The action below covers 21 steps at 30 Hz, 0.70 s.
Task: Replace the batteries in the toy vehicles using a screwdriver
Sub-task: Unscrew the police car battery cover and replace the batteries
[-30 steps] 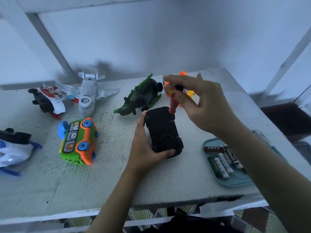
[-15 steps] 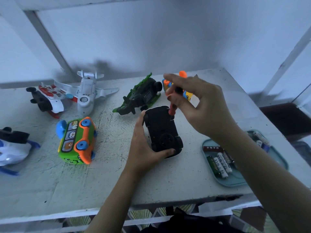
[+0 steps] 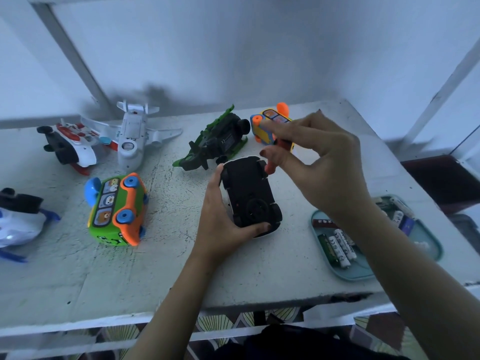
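A toy car [image 3: 249, 193] lies upside down at the table's middle, its black underside and wheels facing up. My left hand [image 3: 223, 224] grips it from the left and near end. My right hand [image 3: 319, 162] pinches a small red-handled screwdriver [image 3: 274, 159] by its top, held upright with its tip at the car's far right corner. Most of the handle is hidden by my fingers. Several white and green batteries [image 3: 340, 245] lie in a teal tray [image 3: 431, 245] under my right forearm.
Other toys stand around: a green and orange bus [image 3: 117, 211], a white plane [image 3: 132, 136], a red and white vehicle [image 3: 70, 144], a green dinosaur car [image 3: 215, 141], a yellow and blue toy [image 3: 267, 123], a white and blue toy [image 3: 18, 222] at the left edge.
My right hand has turned slightly around the screwdriver, fingers shifting on the handle. The car and my left hand have stayed in place.
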Motion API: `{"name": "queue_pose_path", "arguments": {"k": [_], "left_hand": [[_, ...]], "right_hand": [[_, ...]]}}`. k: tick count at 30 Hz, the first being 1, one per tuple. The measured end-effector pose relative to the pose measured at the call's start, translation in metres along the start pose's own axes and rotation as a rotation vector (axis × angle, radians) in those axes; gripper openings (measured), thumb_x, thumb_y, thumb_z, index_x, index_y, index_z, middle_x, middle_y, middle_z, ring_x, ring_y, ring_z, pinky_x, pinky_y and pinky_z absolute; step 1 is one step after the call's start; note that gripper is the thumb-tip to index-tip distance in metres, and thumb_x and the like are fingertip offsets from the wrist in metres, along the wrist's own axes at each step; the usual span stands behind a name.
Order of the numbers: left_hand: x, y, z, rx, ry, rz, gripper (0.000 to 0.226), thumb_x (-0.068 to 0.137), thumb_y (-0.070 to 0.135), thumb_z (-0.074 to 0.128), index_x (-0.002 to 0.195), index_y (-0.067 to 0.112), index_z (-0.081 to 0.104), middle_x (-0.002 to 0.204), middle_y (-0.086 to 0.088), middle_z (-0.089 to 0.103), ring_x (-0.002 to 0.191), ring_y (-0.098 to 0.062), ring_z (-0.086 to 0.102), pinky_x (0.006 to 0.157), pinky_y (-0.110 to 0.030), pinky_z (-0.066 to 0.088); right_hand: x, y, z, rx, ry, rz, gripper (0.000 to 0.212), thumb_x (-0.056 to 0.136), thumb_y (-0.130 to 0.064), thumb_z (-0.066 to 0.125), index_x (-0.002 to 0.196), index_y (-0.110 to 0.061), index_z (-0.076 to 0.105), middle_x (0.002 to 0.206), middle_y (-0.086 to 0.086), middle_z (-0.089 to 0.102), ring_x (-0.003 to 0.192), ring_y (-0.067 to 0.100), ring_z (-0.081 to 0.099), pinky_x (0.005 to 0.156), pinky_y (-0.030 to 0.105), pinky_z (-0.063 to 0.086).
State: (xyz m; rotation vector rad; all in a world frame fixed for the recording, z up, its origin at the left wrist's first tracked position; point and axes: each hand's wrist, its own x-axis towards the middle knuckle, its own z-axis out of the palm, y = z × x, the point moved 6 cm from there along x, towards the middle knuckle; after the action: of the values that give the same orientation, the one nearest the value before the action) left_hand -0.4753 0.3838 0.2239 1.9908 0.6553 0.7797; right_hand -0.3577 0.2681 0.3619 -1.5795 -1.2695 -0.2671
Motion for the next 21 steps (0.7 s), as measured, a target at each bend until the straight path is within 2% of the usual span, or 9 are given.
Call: {"name": "queue_pose_path", "arguments": {"k": [3, 5, 8, 10, 12, 16, 18, 20, 21], "left_hand": [[-0.0003, 0.0005, -0.0004, 0.017, -0.001, -0.003, 0.122, 0.052, 0.044, 0.089, 0.150, 0.019, 0.021, 0.146, 0.000, 0.038, 0.138, -0.015, 0.036, 0.112, -0.045, 0.035], [0.0000, 0.0003, -0.0005, 0.026, -0.001, 0.000, 0.123, 0.052, 0.042, 0.090, 0.150, 0.018, 0.021, 0.145, -0.001, 0.039, 0.138, -0.015, 0.036, 0.112, -0.044, 0.035], [0.0001, 0.0009, -0.0006, 0.035, 0.000, 0.006, 0.123, 0.052, 0.043, 0.090, 0.150, 0.017, 0.021, 0.145, 0.000, 0.039, 0.138, -0.016, 0.036, 0.112, -0.045, 0.035], [-0.0002, 0.0016, -0.0005, 0.033, 0.000, 0.009, 0.123, 0.053, 0.046, 0.089, 0.151, 0.017, 0.021, 0.147, 0.000, 0.038, 0.139, -0.015, 0.035, 0.113, -0.045, 0.034], [-0.0008, 0.0024, -0.0002, 0.034, 0.002, 0.007, 0.123, 0.053, 0.047, 0.089, 0.151, 0.017, 0.020, 0.147, 0.001, 0.037, 0.139, -0.014, 0.034, 0.113, -0.043, 0.034], [-0.0019, 0.0024, -0.0001, 0.041, 0.007, 0.005, 0.122, 0.053, 0.046, 0.089, 0.151, 0.017, 0.020, 0.147, 0.001, 0.037, 0.139, -0.013, 0.034, 0.113, -0.040, 0.034], [-0.0018, 0.0025, 0.0000, 0.044, 0.006, 0.009, 0.122, 0.053, 0.046, 0.088, 0.151, 0.016, 0.021, 0.147, 0.000, 0.037, 0.139, -0.014, 0.034, 0.113, -0.041, 0.034], [-0.0013, 0.0030, 0.0001, 0.048, 0.004, 0.011, 0.122, 0.053, 0.049, 0.087, 0.150, 0.016, 0.021, 0.148, 0.001, 0.036, 0.139, -0.013, 0.034, 0.113, -0.042, 0.034], [-0.0011, 0.0033, -0.0001, 0.051, 0.005, 0.013, 0.122, 0.053, 0.050, 0.086, 0.150, 0.016, 0.021, 0.147, 0.001, 0.036, 0.138, -0.014, 0.034, 0.113, -0.042, 0.034]], "right_hand": [[-0.0020, 0.0054, 0.0009, 0.035, -0.027, 0.042, 0.028, 0.086, -0.014, 0.067, 0.114, -0.010, 0.066, 0.082, -0.007, 0.070, 0.086, 0.005, 0.064, 0.116, 0.041, 0.028], [-0.0041, 0.0059, 0.0015, 0.032, -0.057, 0.021, 0.021, 0.089, -0.007, 0.059, 0.109, -0.011, 0.064, 0.075, -0.005, 0.070, 0.083, 0.009, 0.066, 0.117, 0.034, 0.024], [-0.0050, 0.0063, 0.0017, 0.070, -0.082, 0.039, 0.021, 0.089, -0.008, 0.051, 0.104, -0.013, 0.064, 0.076, -0.001, 0.071, 0.085, 0.012, 0.067, 0.118, 0.040, 0.023], [-0.0056, 0.0049, 0.0004, 0.069, -0.056, 0.038, 0.020, 0.088, -0.016, 0.058, 0.105, -0.016, 0.068, 0.095, -0.001, 0.070, 0.106, 0.009, 0.062, 0.112, 0.044, 0.032], [-0.0058, 0.0033, -0.0013, 0.056, 0.006, 0.029, 0.021, 0.085, -0.023, 0.069, 0.105, -0.017, 0.071, 0.105, 0.004, 0.064, 0.109, 0.009, 0.057, 0.101, 0.040, 0.043], [-0.0050, 0.0019, -0.0030, 0.006, 0.091, 0.021, 0.021, 0.081, -0.022, 0.075, 0.101, -0.015, 0.074, 0.081, -0.002, 0.066, 0.085, 0.014, 0.058, 0.088, 0.031, 0.048], [-0.0060, -0.0016, -0.0026, -0.015, 0.095, -0.007, 0.020, 0.082, -0.019, 0.074, 0.102, -0.014, 0.073, 0.079, -0.007, 0.067, 0.082, 0.012, 0.059, 0.085, 0.032, 0.048], [-0.0082, -0.0024, -0.0008, 0.000, 0.065, -0.006, 0.021, 0.084, -0.015, 0.071, 0.106, -0.014, 0.070, 0.082, -0.010, 0.068, 0.085, 0.010, 0.062, 0.099, 0.040, 0.043], [-0.0095, -0.0013, 0.0003, 0.000, 0.042, 0.001, 0.022, 0.086, -0.013, 0.068, 0.108, -0.015, 0.068, 0.081, -0.011, 0.069, 0.087, 0.011, 0.064, 0.108, 0.038, 0.036]]}}
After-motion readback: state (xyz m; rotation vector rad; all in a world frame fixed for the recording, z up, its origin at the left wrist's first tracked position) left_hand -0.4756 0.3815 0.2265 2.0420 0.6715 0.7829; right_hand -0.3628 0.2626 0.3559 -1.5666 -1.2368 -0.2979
